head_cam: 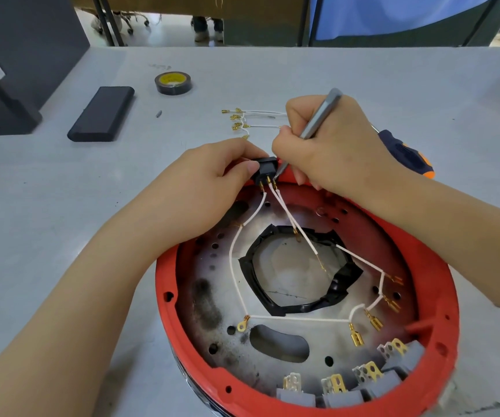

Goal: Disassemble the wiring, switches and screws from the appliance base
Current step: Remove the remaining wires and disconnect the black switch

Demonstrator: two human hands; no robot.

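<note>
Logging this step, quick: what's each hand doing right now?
Left hand: pinches the black switch.
Right hand: grips a grey tool, tip at the switch.

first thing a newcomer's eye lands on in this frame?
Likely the round red appliance base, filling the lower middle with loose white wires across its scorched metal plate. At its far rim, the left hand pinches a black switch while the right hand works a grey tool at its terminals. Behind lie removed wires, a tape roll and an orange-and-blue screwdriver.
</note>
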